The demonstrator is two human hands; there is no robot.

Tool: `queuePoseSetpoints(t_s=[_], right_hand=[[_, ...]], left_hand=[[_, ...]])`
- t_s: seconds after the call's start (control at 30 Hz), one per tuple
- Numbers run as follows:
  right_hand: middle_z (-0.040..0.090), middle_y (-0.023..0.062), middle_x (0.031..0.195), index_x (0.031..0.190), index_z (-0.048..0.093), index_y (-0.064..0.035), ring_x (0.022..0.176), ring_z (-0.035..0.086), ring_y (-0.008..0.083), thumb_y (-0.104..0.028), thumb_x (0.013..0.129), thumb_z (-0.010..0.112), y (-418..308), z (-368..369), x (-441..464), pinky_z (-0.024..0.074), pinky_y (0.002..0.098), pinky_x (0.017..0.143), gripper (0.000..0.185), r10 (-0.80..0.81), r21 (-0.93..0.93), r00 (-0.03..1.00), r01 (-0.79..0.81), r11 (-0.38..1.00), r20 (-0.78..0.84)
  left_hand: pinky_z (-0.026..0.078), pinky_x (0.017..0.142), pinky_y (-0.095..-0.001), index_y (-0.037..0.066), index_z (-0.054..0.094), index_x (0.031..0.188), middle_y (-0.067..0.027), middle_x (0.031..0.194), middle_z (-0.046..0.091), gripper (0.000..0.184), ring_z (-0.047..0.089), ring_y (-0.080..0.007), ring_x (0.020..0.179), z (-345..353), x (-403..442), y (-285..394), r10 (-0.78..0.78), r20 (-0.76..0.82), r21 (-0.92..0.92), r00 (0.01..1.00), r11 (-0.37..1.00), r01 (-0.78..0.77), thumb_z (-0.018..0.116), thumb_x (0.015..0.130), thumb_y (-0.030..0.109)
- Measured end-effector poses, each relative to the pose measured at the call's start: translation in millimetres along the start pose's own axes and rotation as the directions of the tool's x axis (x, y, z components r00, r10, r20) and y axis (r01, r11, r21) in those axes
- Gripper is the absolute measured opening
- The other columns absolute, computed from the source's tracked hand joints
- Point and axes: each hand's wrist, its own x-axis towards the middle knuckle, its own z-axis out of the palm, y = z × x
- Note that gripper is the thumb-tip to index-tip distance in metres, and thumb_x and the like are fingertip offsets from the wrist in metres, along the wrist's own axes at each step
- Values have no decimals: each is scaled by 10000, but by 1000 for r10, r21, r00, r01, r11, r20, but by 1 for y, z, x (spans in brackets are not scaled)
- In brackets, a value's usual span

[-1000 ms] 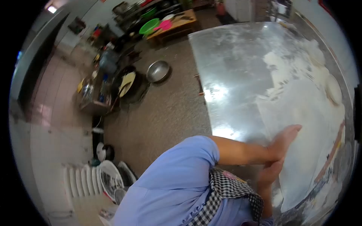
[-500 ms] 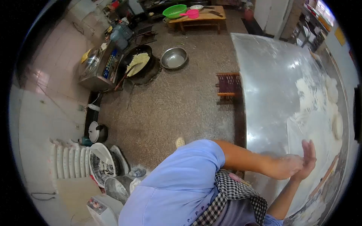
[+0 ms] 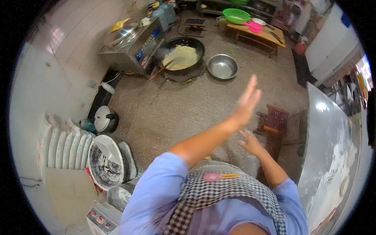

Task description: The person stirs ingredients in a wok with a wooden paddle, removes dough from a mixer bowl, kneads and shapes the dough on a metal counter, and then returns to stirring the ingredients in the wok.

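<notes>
My left hand (image 3: 246,103) is raised in front of my body, fingers stretched out, with nothing in it. Lower and a little to the right, my right hand (image 3: 252,143) has its fingers apart and is bare too. The hands are close to each other but not touching. Nearest them, beyond the right hand, is a low dark-red stool (image 3: 276,117) beside the metal-topped table (image 3: 322,131). White flour (image 3: 340,160) and pale dough lie on that table's far side. I wear a black-and-white checked apron (image 3: 219,184).
A wok (image 3: 162,53) of pale yellow food with a wooden-handled tool stands ahead. Beside it, a steel basin (image 3: 222,66) is on the floor. A low wooden table (image 3: 280,37) holds a green basin (image 3: 236,15) and a pink dipper (image 3: 255,27). Stacked sacks (image 3: 64,149) and a white tub (image 3: 122,160) are at left.
My body and view have turned left, away from the metal table. My hands, together over the floured surface before, have come apart and moved left over the floor.
</notes>
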Motion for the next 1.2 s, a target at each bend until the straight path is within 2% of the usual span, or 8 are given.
queuePoseSetpoints(t_s=[0.13, 0.37, 0.67, 0.77, 0.8, 0.9, 1.03, 1.2], right_hand=[[517, 196, 1252, 1267, 483, -29, 1173, 488, 314, -322, 826, 601, -49, 33, 143, 376, 346, 972, 543, 63, 466, 996, -85, 881, 65], [554, 104, 1191, 1193, 537, -61, 1160, 471, 246, -323, 855, 562, -152, 85, 359, 389, 410, 907, 429, 281, 611, 879, -472, 635, 386], [500, 123, 1220, 1287, 385, -32, 1087, 494, 282, -417, 851, 572, -224, 239, 632, 409, 452, 894, 611, 504, 700, 684, -686, 198, 528], [451, 147, 1282, 1334, 321, -31, 1124, 466, 326, -472, 845, 560, -259, 261, 684, 373, 484, 937, 701, 524, 705, 626, -706, 65, 578], [436, 156, 1300, 1341, 315, -31, 1146, 449, 338, -491, 842, 554, -270, 269, 698, 362, 494, 946, 719, 524, 711, 613, -703, 19, 592], [428, 172, 1301, 1357, 298, -38, 1179, 419, 339, -544, 830, 540, -291, 298, 733, 345, 516, 955, 770, 508, 682, 564, -728, -67, 651], [531, 54, 1002, 1082, 536, -103, 903, 517, 237, -577, 733, 646, -311, 344, 755, 418, 513, 808, 599, 448, 774, 642, -590, -230, 622], [521, 45, 855, 1082, 526, -70, 716, 522, 196, -393, 880, 540, -346, 327, 775, 475, 381, 622, 381, 364, 822, 814, -221, -525, 452]], left_hand=[[280, 1040, -337, 111, 221, 1425, -147, 1360, 414, 586, 378, -224, 1253, -136, -43, -30, -123, -401, 138, 908, 972, 192, 452, 926, 316], [385, 933, -296, 33, 338, 1347, -130, 1206, 551, 486, 498, -188, 1121, -344, -122, -67, -224, -790, 132, 571, 847, 516, 500, 903, 142], [426, 873, -293, -6, 510, 1204, -114, 1086, 606, 332, 565, -181, 996, -658, -54, -80, -202, -727, 379, 656, 678, 630, 503, 907, 141], [429, 866, -292, -10, 526, 1182, -115, 1049, 619, 320, 568, -179, 975, -734, -11, -68, -262, -794, 301, 548, 613, 731, 512, 907, 152], [432, 863, -296, -18, 545, 1150, -112, 1023, 632, 309, 572, -181, 968, -761, -8, -78, -165, -774, 313, 611, 739, 597, 513, 907, 170], [446, 845, -311, -15, 569, 1108, -116, 1022, 636, 280, 584, -203, 957, -823, 51, -48, -179, -667, 600, 723, 446, 664, 518, 899, 165], [440, 864, -401, 41, 625, 990, -125, 953, 632, 177, 582, -316, 944, -927, 136, -44, 35, -177, 957, 984, 240, 163, 534, 845, 88], [425, 872, -402, 31, 617, 999, -134, 971, 624, 212, 554, -313, 992, -1005, 264, -39, 107, 266, 935, 958, 213, -283, 569, 794, 53]])
